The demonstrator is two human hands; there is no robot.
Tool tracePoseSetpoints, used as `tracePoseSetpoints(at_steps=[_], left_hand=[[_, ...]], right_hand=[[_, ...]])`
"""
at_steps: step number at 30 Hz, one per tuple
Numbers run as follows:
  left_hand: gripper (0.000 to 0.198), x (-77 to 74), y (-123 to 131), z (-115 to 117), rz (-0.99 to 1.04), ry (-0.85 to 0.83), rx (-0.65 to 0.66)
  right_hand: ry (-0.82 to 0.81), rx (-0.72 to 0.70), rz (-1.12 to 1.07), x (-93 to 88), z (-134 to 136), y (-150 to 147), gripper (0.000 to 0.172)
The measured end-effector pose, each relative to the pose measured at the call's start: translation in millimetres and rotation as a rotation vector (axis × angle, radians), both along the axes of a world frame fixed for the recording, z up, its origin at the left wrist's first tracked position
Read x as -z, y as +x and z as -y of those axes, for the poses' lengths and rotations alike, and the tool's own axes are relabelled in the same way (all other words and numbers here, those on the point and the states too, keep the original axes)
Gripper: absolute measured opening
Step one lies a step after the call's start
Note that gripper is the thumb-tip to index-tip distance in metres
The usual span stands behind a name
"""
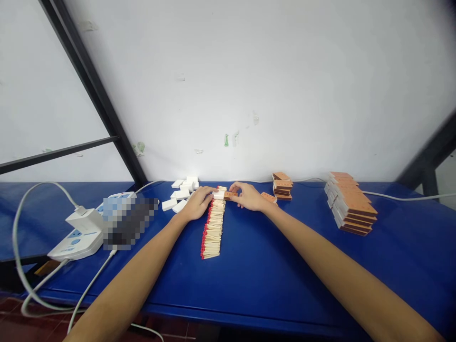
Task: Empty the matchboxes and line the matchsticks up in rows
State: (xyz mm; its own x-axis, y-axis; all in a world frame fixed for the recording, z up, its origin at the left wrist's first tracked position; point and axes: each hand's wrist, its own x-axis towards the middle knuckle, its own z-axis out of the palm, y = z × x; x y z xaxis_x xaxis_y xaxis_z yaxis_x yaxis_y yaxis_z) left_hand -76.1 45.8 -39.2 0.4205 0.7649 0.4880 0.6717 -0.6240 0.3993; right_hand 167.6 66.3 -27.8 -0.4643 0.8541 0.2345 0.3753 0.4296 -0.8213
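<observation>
A long row of red-tipped matches [213, 229] lies on the blue table [270, 266], running away from me. At its far end my left hand [198, 202] pinches a white inner tray [218, 194], fingers closed on it. My right hand [248, 196] grips an orange matchbox sleeve [230, 195] that meets the tray end to end. Both hands rest on the table near the wall.
Loose white trays [181, 191] lie left of my left hand. A small stack of orange matchboxes [282, 186] and a longer leaning row of them [351, 204] stand to the right. A white power strip [85, 228] with cables sits at the left. Black frame bars cross the white wall.
</observation>
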Motion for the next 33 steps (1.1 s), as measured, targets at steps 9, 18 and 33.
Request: tracePoseSetpoints(at_steps=[9,18,33], left_hand=[[0.036,-1.0,0.3,0.5,0.040,-0.004,-0.016],[0.036,-6.5,4.1,3.6,0.043,-0.014,-0.022],[0.037,-7.9,6.5,2.4,0.081,0.076,0.012]], right_hand=[[-0.136,0.080,-0.076,-2.2,0.5,2.8,0.032],[0.101,0.239,-0.244,-55.6,9.8,12.6,0.035],[0.468,0.798,-0.006,-29.5,25.1,136.5,0.031]])
